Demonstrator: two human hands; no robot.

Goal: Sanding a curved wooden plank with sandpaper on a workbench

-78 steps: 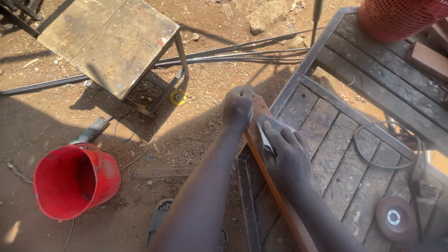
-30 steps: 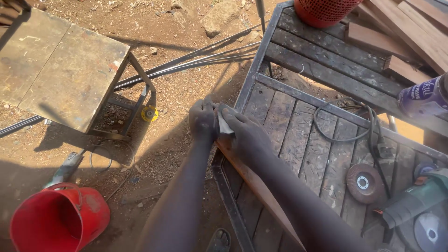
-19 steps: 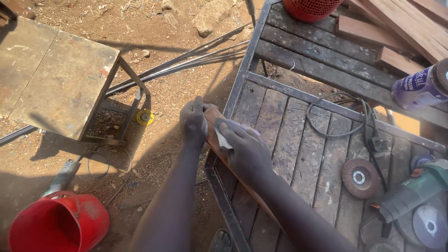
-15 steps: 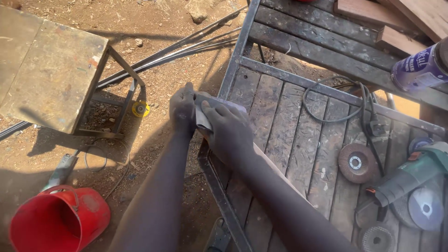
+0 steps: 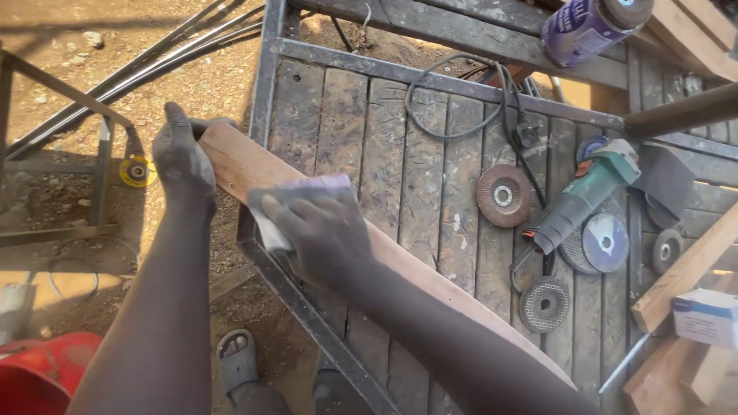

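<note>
Since a moment ago the view has shifted closer. Left hand (image 5: 183, 157) fingers clench the curved reddish wooden board's (image 5: 400, 265) end; right hand (image 5: 323, 230) fingers press pale sandpaper (image 5: 284, 201) flat onto it.

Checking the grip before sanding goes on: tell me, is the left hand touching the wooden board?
Touching. The head view shows the left hand wrapped around the far end of the wooden board, fingers curled over its edge, with no gap visible.

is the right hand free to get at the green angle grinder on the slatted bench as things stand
Probably yes. The green angle grinder lies in the open on the wooden slatted bench, nothing over it. But the right hand presses a sheet of sandpaper on the curved reddish wooden plank, so it must let go first.
</note>
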